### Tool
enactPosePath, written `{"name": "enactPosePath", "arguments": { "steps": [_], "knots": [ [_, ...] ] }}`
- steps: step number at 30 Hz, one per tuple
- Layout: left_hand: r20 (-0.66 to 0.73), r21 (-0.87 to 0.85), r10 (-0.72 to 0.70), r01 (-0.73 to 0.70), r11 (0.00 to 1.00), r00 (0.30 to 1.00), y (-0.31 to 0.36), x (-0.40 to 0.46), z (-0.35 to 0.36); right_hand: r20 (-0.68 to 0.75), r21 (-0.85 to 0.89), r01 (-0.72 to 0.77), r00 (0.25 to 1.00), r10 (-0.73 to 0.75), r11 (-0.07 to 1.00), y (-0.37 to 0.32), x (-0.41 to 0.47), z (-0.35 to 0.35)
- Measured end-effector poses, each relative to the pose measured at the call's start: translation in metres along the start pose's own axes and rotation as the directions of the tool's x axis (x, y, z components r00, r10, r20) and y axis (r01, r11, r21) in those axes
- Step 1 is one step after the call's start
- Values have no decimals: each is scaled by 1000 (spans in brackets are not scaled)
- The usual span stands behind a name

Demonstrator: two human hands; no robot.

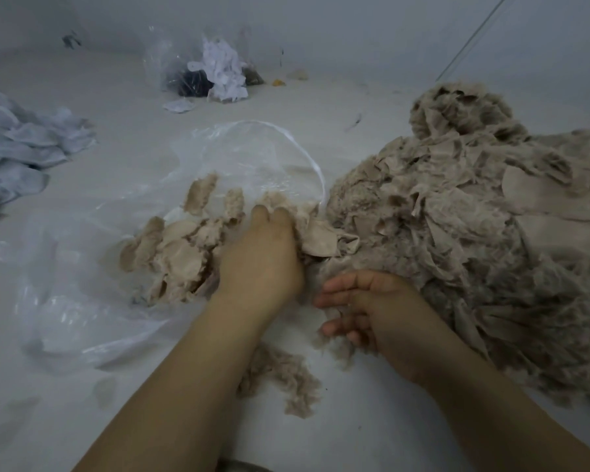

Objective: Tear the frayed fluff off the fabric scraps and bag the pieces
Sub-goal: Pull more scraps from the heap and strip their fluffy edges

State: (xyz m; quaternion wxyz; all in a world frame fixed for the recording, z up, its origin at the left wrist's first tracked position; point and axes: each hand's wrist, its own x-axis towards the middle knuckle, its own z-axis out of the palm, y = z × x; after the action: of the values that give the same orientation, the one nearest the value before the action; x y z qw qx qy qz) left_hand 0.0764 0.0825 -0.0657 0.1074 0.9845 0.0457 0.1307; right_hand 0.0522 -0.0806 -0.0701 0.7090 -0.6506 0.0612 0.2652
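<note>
Reaching forward with the left hand (263, 257), fingers curling over a beige scrap (321, 238) at the mouth of the clear plastic bag (92, 301) and gripping it there. Lying inside that bag, a small heap of trimmed beige pieces (178, 247), just left of the hand. Hovering low beside it, the right hand (365, 311), fingers loosely bent and turned leftward, with a tuft of fluff (331, 342) showing under the fingertips; cannot tell whether pinching it or only touching it. Spreading on the white surface (372, 420) between the forearms, a patch of loose fluff (286, 379). Rising at the right, a big pile of frayed beige scraps (474, 233), touching the bag's rim. Sitting well apart at the far left, a heap of white cloth (21, 148); at the back, a second clear bag (205, 69) holding white and dark scraps.
</note>
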Motion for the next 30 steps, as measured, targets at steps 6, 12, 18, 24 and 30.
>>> {"name": "enactPosePath", "arguments": {
  "steps": [6, 12, 18, 24, 30],
  "knots": [
    [265, 66, 14, -32, 997, 964, 7, 27, 0, 4, -9, 0, 1000, 0, 1000, 1, 0, 0],
    [160, 35, 56, -62, 997, 986, 8, 34, 3, -1, -17, 0, 1000, 0, 1000, 3, 1, -1],
    [-45, -30, 213, -214, 976, 976, 17, 10, -13, 3, 17, 44, 999, -44, 999, 4, -1, 1],
    [217, -407, 220, -117, 906, 951, 35, -21, -17, -108, -81, 179, 976, -188, 980, 2, -4, 1],
    [421, -621, 184, 135, 772, 888, 22, -29, -23, -178, -168, 96, 976, -126, 981, 7, 3, -6]
  ]
}}
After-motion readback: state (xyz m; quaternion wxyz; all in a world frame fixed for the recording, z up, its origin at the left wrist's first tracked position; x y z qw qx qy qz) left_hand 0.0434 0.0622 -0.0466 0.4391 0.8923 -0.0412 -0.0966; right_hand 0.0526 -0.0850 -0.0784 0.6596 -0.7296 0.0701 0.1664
